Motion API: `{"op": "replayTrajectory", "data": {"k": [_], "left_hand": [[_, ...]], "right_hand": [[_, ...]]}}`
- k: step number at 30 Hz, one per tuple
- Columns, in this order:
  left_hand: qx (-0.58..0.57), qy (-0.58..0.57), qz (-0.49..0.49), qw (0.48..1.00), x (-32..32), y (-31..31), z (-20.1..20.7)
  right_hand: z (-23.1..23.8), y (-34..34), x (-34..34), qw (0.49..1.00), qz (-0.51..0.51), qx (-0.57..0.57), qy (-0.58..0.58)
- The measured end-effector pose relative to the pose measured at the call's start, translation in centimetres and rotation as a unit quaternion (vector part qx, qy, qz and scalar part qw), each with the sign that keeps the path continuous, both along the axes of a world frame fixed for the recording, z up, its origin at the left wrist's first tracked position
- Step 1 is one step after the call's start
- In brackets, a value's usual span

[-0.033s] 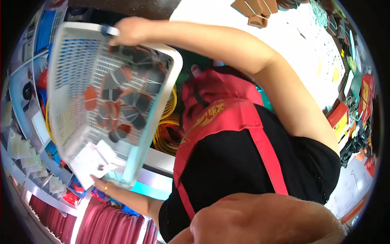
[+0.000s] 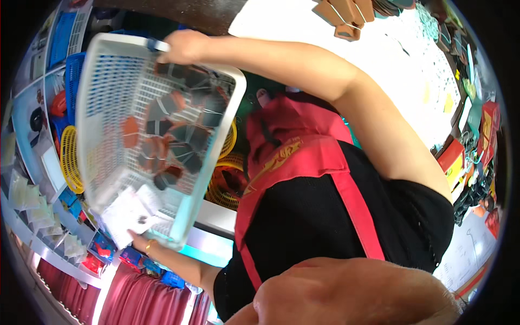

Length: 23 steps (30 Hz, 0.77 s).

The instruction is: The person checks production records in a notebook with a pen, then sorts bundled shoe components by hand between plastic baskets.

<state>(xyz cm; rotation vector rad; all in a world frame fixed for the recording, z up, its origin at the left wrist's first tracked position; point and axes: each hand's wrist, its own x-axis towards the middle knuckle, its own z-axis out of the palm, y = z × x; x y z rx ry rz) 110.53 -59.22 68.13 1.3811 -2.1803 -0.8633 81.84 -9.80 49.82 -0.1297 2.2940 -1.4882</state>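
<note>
A white plastic basket (image 2: 236, 89) with slotted walls hangs tilted in front of me on the left. My right hand (image 2: 187, 47) is closed on its far rim, beside a dark blue piece on the edge. At the opposite end my left hand (image 2: 142, 244) grips the basket's corner, its fingers partly hidden. Inside lie several banded bundles (image 2: 160, 105) of dark grey and reddish-brown flat pieces, blurred by motion. A white paper sheet (image 2: 124, 216) rests at the left-hand end, touching my left hand's fingertips.
Yellow baskets (image 2: 222, 189) stand below and behind the white one. Shelving (image 2: 32, 108) with bins is at the left. A white-covered table (image 2: 303, 27) on the far right carries brown banded bundles (image 2: 344, 16). Red curtains (image 2: 130, 298) hang at lower left.
The basket has shifted slightly right and a little nearer, with both hands still on it. More of a yellow basket shows at its left side.
</note>
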Motion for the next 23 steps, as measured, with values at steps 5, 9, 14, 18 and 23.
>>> {"op": "replayTrajectory", "data": {"k": [5, 9, 14, 18, 23], "left_hand": [[0.105, 0.065, 0.044, 0.991, 7.1, -3.4, -20.8], [0.166, 0.115, 0.123, 0.972, 8.4, -2.5, -31.9], [0.306, 0.102, 0.101, 0.941, 4.0, -1.9, -41.0], [0.289, -0.149, 0.029, 0.945, 5.4, 0.1, -47.2], [0.573, 0.048, -0.001, 0.818, 2.4, 0.7, -45.6]], "right_hand": [[-9.3, -4.7, -0.8, 0.988, 0.045, 0.149, -0.006], [-13.6, -8.5, -0.1, 0.970, 0.055, 0.235, 0.021], [-19.8, -9.0, -3.1, 0.931, -0.030, 0.358, 0.062], [-21.6, -9.9, -0.4, 0.918, -0.036, 0.389, 0.064], [-26.0, -6.1, 0.7, 0.865, -0.075, 0.482, 0.117]]}}
